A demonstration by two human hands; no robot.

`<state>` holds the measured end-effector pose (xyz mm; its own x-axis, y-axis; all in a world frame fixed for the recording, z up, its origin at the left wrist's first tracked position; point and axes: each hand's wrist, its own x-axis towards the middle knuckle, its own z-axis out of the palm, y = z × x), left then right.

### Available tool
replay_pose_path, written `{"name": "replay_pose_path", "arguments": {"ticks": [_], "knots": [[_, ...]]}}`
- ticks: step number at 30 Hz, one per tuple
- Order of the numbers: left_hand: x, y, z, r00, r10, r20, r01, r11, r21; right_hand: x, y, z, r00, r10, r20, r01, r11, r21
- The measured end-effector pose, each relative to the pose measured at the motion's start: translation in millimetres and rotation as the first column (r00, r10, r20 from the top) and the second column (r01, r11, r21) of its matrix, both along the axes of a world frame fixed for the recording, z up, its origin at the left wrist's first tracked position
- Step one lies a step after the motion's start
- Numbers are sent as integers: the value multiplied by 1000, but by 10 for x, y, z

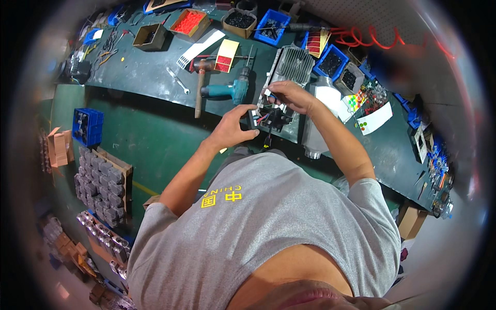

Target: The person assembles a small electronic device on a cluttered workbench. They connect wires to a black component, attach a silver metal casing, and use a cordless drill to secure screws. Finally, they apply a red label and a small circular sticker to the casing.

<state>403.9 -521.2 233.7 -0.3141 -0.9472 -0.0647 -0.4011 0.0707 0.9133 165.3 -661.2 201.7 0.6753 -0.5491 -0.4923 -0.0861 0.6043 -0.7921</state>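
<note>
A grey finned metal housing (295, 63) lies at the bench's near edge, with coloured wires (262, 118) and black connectors (280, 118) at its near end. My left hand (231, 126) has its thumb and forefinger around a small black rectangular part (252, 119) beside those wires. Over the housing, my right hand (292, 97) pinches a small white piece (267, 93), which looks like a plug, with a dark lead by its fingers. A black cable end with a yellow tip (266, 141) hangs below the bench edge.
Left of the housing lie a teal power drill (227, 90), a hammer (200, 88) and a wrench (178, 80). Part bins, including a blue bin (272, 27), line the back. A silver cylindrical housing (316, 121) stands right, near a coiled red hose (369, 39).
</note>
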Motion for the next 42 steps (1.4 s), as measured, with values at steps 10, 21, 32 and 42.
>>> {"name": "replay_pose_path", "arguments": {"ticks": [10,21,32,42], "knots": [[-38,-136,58,998,-51,47,53,998,-42,-136,-65,56,971,18,237,-37,996,76],[-80,-229,70,998,-23,60,29,995,-95,-35,-88,178,982,167,89,-147,969,-199],[-135,-306,132,996,-29,80,37,994,-100,-27,-30,251,986,169,-18,-167,949,-267],[-158,-295,100,992,-29,122,45,991,-125,-39,3,264,986,166,-30,-168,946,-277]]}}
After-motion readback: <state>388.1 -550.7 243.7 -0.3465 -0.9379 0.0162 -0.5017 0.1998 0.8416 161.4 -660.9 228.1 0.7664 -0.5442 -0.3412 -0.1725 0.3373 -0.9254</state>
